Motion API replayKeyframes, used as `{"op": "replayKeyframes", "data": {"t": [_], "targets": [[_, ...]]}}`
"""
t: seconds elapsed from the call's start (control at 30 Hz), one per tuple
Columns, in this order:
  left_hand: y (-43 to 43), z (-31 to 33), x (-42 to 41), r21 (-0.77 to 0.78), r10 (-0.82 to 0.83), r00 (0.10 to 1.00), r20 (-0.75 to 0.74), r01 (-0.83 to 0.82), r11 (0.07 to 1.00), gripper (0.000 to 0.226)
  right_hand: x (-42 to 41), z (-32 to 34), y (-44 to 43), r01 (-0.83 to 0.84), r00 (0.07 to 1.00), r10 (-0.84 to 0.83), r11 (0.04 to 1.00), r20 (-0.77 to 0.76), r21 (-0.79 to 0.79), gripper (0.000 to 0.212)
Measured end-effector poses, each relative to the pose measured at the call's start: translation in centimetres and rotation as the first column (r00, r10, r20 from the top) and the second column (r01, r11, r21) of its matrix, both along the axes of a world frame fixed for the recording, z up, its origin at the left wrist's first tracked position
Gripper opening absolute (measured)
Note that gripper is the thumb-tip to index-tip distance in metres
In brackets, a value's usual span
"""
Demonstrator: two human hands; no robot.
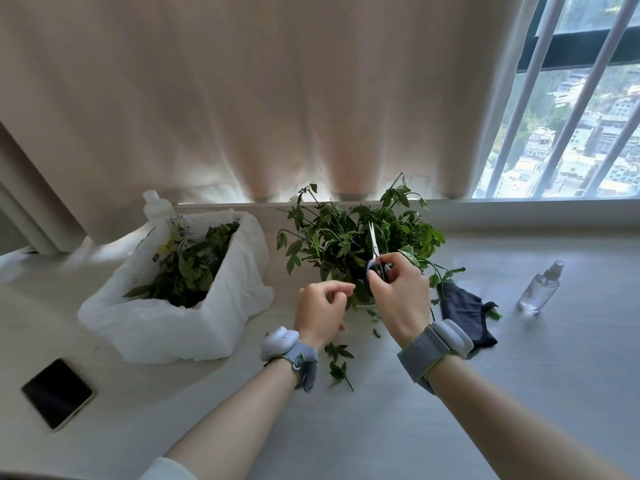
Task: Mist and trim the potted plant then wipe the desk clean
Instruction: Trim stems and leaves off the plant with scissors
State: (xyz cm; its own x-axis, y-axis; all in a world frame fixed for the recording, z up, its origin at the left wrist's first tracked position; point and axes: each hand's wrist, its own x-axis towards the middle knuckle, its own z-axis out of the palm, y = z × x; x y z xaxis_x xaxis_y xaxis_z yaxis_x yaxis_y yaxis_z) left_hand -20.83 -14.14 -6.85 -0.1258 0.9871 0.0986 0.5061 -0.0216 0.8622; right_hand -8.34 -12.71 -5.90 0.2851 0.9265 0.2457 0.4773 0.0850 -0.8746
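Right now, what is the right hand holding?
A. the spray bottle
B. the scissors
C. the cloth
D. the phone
B: the right hand grips the scissors, blades up in the plant; the spray bottle, cloth and phone lie on the desk.

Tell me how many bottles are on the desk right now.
2. A small clear spray bottle stands at the right, beyond the dark cloth. A white-capped bottle stands behind the white bag at left, partly hidden.
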Motion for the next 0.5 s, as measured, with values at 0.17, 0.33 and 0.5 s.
{"op": "replayKeyframes", "data": {"t": [0.17, 0.33, 0.5], "targets": [[1.6, 0.1, -1.6, 0.164, 0.232, 0.963, 0.137, -0.253, 0.953, 0.031, -0.2, -0.5, 0.2, -0.013, 1.0, 0.013, 1.0, -0.005, 0.001, 0.01], [5.1, -2.8, -4.8, -0.023, 0.198, 0.957, -0.212, -0.207, 0.978, 0.035, -0.4, -1.2, 0.7, -0.028, 0.999, 0.028, 1.0, -0.037, -0.005, 0.008], [7.8, -5.8, -6.8, -0.262, -0.218, 0.769, -0.601, 0.068, 0.963, 0.057, -0.8, -2.7, 1.9, -0.079, 0.989, 0.077, 0.997, -0.125, -0.014, 0.007]]}}
